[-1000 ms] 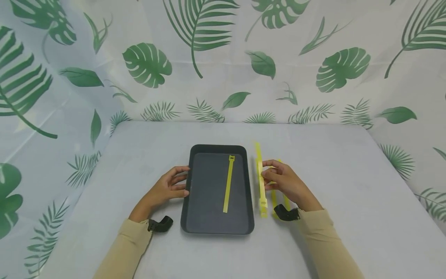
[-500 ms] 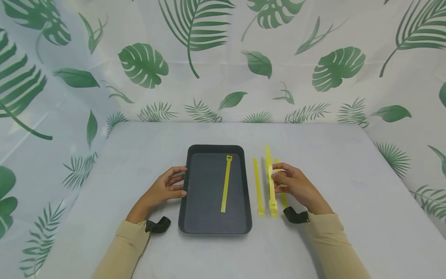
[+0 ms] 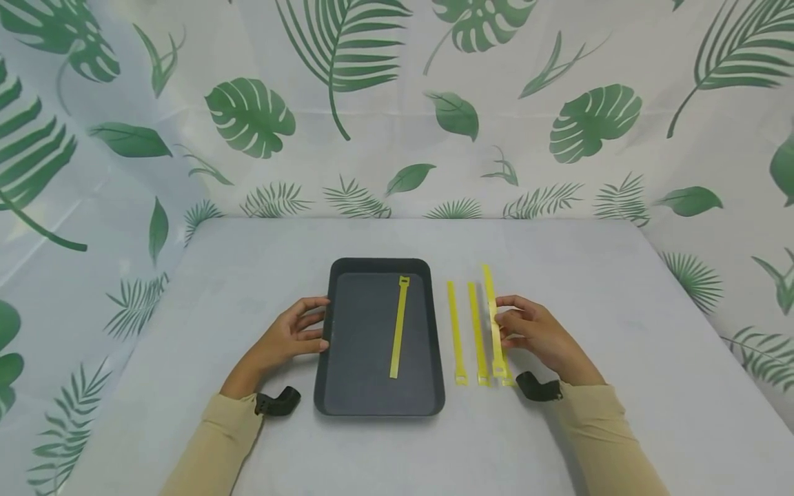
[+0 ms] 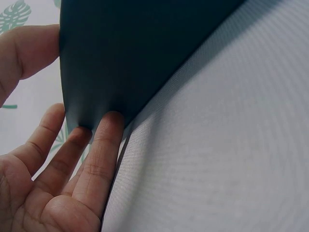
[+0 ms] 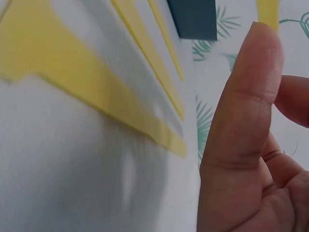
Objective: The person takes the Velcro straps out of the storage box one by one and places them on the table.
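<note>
The right hand (image 3: 538, 335) pinches a yellow strap (image 3: 494, 324) between thumb and fingertips at about its middle; the strap stands a little lifted at its far end, with its near, wider end down by the table (image 3: 620, 303). In the right wrist view the thumb (image 5: 251, 96) stands upright in front, and a yellow piece shows just above its tip. Just left of the held strap lie two more yellow straps, the middle strap (image 3: 477, 334) and the left strap (image 3: 455, 332), side by side and running away from the person, close together but not overlapping. A further yellow piece peeks out at the near end of the held strap, just by the wrist (too hidden to tell what it is).

The left hand (image 3: 289, 335) rests against the left rim of a dark tray (image 3: 329, 344), thumb over the edge and straight fingers pressed to the outer wall, as the left wrist view shows at the fingertips (image 4: 108, 125). Inside the tray lies a fourth strap (image 3: 398, 326), lengthwise, its tabbed end at the far side.

The tray stands between the two hands, and the loose straps lie between the tray and the right hand. A leaf-printed cloth (image 3: 397, 103) hangs behind and round the table. Both sleeves are beige, each with a black wrist mount (image 3: 538, 387).
</note>
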Motion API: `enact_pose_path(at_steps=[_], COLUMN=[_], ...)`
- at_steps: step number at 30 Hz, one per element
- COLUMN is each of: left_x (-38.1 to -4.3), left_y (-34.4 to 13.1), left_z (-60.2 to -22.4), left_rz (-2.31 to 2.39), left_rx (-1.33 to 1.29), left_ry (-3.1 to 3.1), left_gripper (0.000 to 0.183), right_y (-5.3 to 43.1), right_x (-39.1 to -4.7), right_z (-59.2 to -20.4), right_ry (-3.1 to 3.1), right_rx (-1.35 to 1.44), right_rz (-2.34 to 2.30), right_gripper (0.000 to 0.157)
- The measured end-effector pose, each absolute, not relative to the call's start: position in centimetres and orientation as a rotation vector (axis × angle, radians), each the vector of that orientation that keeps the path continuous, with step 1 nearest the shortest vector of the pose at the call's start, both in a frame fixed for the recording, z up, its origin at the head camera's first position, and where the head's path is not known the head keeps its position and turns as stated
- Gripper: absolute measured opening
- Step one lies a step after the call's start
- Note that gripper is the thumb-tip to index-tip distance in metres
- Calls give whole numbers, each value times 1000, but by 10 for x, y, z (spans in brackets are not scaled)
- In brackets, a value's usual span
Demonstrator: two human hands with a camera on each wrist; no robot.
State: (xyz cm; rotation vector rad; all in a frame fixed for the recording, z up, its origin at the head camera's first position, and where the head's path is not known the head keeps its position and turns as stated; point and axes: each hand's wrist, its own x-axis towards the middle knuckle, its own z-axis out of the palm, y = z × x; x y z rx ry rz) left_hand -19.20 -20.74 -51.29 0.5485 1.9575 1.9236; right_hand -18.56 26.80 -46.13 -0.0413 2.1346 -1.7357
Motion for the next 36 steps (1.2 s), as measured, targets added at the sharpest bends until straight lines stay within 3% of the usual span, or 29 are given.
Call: enact_pose_path(at_steps=[36], left_x=[-191], left_y=[-206], left_z=[-513], left_rz=[1918], left_rx=[525], left_ry=[1960], left_gripper=[80], right_y=[308], right_x=[-187], right_z=[-465], right_ry=[2213], right_rx=[108], right_rz=[-1506], right_gripper=[52])
